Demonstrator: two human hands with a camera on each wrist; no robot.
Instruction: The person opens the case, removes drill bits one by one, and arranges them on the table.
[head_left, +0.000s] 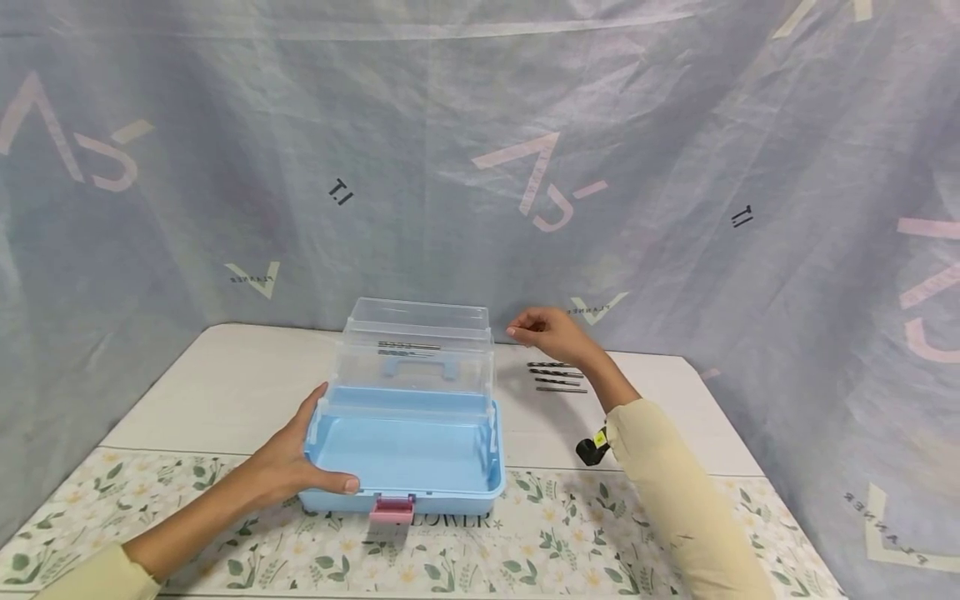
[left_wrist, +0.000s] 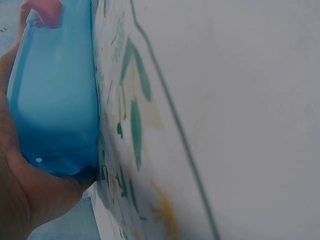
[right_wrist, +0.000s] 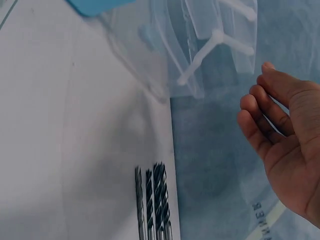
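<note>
A light blue toolbox (head_left: 405,454) stands opened out, its clear fold-out trays (head_left: 416,358) raised at the back and a pink latch (head_left: 392,509) at its front. My left hand (head_left: 288,458) grips the box's left end, thumb on the front wall; in the left wrist view the hand (left_wrist: 35,190) wraps that end. Just right of the trays, my right hand (head_left: 551,333) is raised with loosely bent fingers; the right wrist view shows nothing in this hand (right_wrist: 287,125). Several drill bits (head_left: 557,381) lie beneath its forearm. More drill bits (head_left: 408,345) show through the clear plastic.
The white table (head_left: 255,375) has a floral mat (head_left: 465,550) along its front. A black object with a yellow label (head_left: 592,450) is by the right sleeve. Grey printed cloth (head_left: 420,167) hangs behind the table and at both sides.
</note>
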